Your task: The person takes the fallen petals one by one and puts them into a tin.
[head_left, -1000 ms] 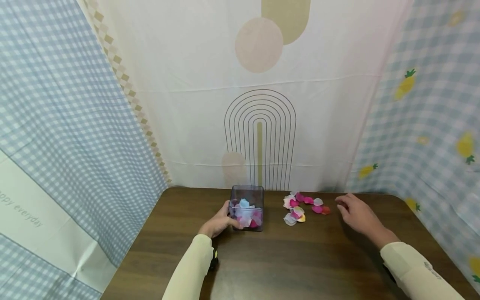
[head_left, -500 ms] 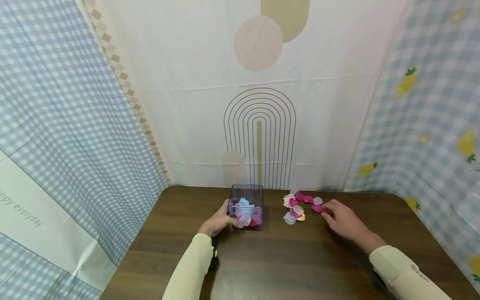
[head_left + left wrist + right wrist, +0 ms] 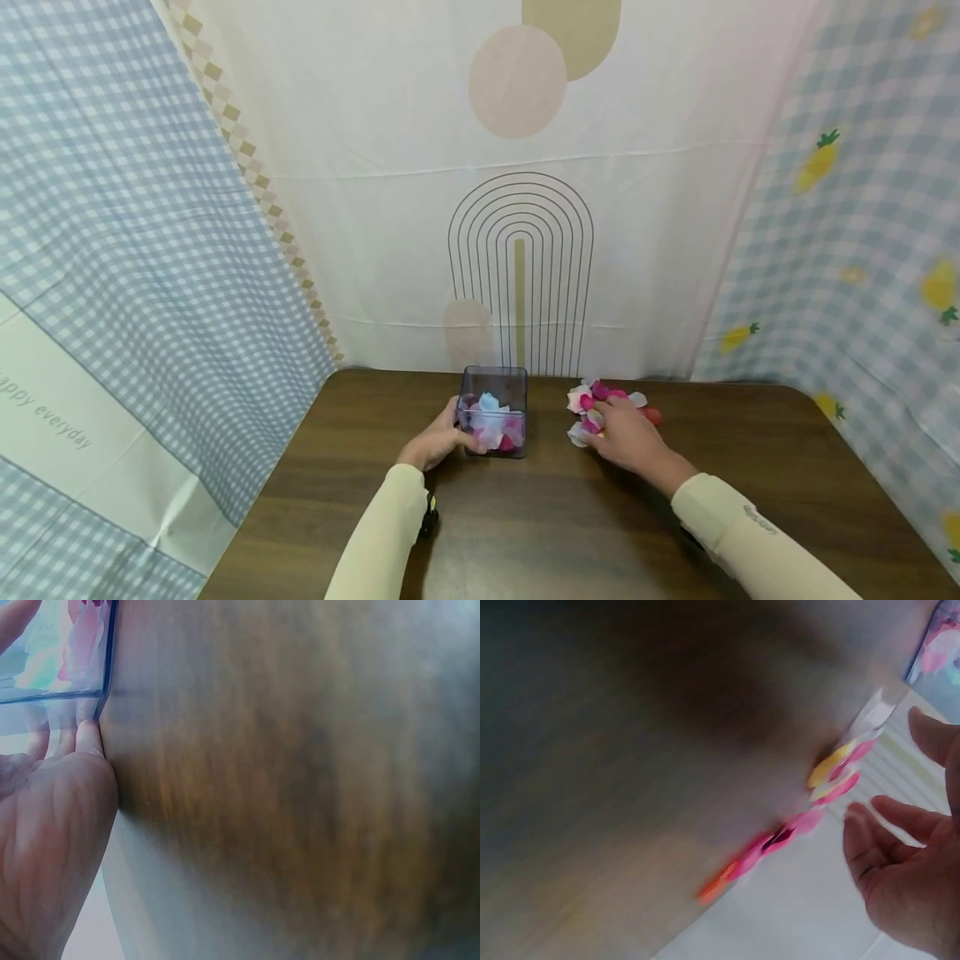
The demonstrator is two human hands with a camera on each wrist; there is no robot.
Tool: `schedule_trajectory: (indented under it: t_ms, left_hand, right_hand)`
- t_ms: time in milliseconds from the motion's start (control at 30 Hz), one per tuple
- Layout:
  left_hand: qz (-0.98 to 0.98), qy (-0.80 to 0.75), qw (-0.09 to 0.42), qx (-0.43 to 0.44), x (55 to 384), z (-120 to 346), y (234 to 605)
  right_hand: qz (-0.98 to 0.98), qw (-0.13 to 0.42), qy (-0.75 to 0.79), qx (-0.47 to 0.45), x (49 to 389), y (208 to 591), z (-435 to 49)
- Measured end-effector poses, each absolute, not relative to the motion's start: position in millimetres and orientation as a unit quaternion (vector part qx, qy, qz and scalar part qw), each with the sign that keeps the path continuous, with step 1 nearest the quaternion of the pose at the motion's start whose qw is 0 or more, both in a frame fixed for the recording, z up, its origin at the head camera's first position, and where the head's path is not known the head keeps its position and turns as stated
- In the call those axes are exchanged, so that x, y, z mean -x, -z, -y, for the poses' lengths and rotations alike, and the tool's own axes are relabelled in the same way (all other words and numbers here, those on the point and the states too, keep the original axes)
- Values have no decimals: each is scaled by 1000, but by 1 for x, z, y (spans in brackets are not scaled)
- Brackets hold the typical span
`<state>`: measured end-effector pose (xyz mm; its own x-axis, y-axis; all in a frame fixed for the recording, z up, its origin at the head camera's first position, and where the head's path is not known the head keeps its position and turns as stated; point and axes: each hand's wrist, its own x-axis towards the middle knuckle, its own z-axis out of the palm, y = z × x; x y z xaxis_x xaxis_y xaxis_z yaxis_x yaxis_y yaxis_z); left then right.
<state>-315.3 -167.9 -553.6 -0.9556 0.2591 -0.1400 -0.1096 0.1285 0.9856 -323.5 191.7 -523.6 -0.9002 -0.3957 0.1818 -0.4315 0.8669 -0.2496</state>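
Observation:
A clear plastic box (image 3: 492, 382) with several pale blue, white and pink petals (image 3: 491, 429) in it stands near the back of the table. My left hand (image 3: 433, 442) grips its left side, thumb across the front; the left wrist view shows the fingers against the clear wall (image 3: 15, 720). My right hand (image 3: 633, 437) is over a cluster of loose fabric petals (image 3: 579, 400), pink, white and yellow. In the right wrist view, its thumb and fingers (image 3: 859, 844) are apart, with nothing visible between them. An orange-red petal (image 3: 652, 416) lies just right of the hand.
The brown wooden table (image 3: 517, 525) meets a white patterned cloth (image 3: 390, 250) at its back edge. Checked cloths hang at the left (image 3: 187, 208) and right (image 3: 862, 225).
My right hand has moved left, past the orange-red petal it reached half a second ago, to above the petal cluster. The left hand and the box have stayed in place.

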Motion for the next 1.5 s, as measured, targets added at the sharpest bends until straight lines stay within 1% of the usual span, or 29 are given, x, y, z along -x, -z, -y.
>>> schedule_trajectory:
  t_ms: [100, 233, 667, 833, 1367, 1500]
  left_hand:
    - [-739, -657, 139, -56, 314, 168, 553]
    - [-740, -655, 139, -60, 313, 168, 552]
    - [-738, -658, 142, -52, 317, 168, 554]
    - [-738, -658, 140, -53, 316, 170, 554]
    - [-742, -651, 149, -52, 316, 170, 553]
    - [-743, -650, 151, -53, 314, 170, 552]
  right_hand:
    - [966, 63, -135, -211, 326, 524, -182]
    - [968, 45, -144, -201, 329, 527, -176]
    - [965, 26, -157, -209, 336, 533, -176]
    - [962, 37, -143, -227, 339, 536, -176]
    - [960, 50, -165, -220, 337, 537, -178]
    - [957, 62, -184, -215, 335, 535, -180]
